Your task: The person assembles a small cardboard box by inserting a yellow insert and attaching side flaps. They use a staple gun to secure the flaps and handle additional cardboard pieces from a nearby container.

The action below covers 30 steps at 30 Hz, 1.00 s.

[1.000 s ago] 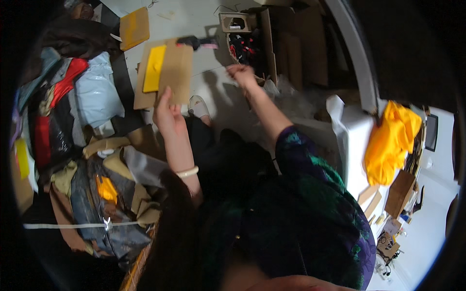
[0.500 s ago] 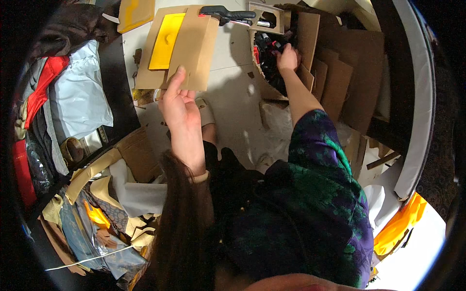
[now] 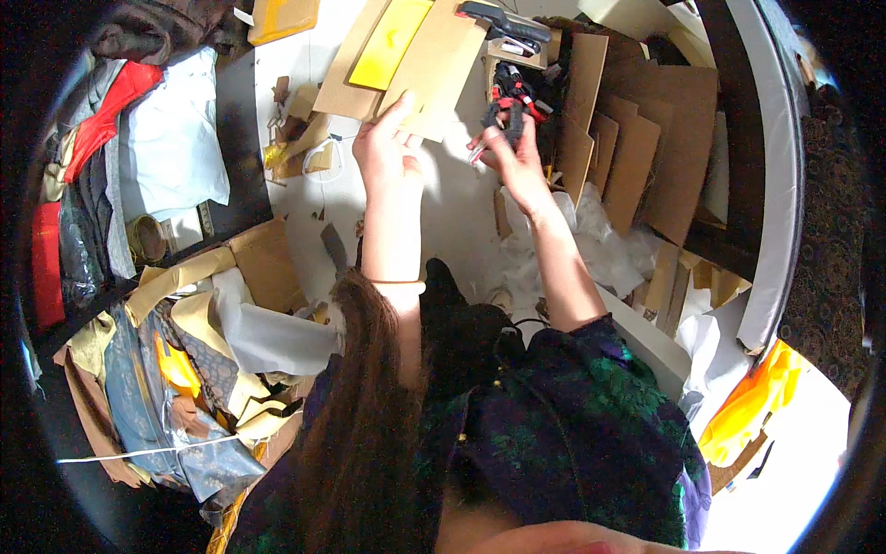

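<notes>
My left hand (image 3: 389, 159) grips the lower edge of a flat tan board (image 3: 443, 69), thumb on its top face. On the board lies a yellow rectangular piece (image 3: 391, 44), beside a raised tan strip. A black clamp (image 3: 506, 26) is fixed at the board's far right corner. My right hand (image 3: 519, 174) is closed on a black and red clamp (image 3: 509, 109), just in front of the box at the far right. A shiny metal part shows beside its fingers; the fingers partly hide the clamp.
Upright brown cardboard sheets (image 3: 683, 152) stand on the right, with crumpled clear plastic (image 3: 600, 231) below them. On the left are a white plastic bag (image 3: 175, 138) and a carton of scraps (image 3: 268, 268). Offcuts lie on the pale floor.
My right hand has come back toward me out of the box and now holds a black and red clamp. The left hand and board have shifted up and right in view.
</notes>
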Each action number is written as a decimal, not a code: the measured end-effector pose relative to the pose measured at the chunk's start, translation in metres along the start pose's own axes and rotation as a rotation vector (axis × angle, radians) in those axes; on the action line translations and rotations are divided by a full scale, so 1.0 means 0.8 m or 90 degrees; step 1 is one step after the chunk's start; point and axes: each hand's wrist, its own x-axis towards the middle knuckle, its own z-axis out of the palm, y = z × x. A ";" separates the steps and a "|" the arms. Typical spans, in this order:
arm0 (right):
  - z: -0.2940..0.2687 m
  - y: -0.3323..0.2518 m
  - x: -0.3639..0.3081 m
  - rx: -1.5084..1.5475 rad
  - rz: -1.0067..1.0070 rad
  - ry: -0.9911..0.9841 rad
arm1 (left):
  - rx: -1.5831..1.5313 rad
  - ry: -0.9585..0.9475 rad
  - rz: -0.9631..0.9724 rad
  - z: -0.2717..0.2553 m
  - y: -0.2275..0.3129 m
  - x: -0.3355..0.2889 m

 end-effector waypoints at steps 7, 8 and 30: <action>0.007 -0.033 0.008 -0.501 -0.214 0.028 | 0.011 -0.037 -0.016 -0.002 0.008 -0.005; 0.009 -0.036 0.011 -0.524 -0.195 0.059 | 0.006 -0.034 -0.016 -0.003 0.010 -0.006; 0.050 -0.082 0.030 -0.893 -0.139 -0.053 | 0.069 -0.020 0.004 -0.005 0.001 -0.004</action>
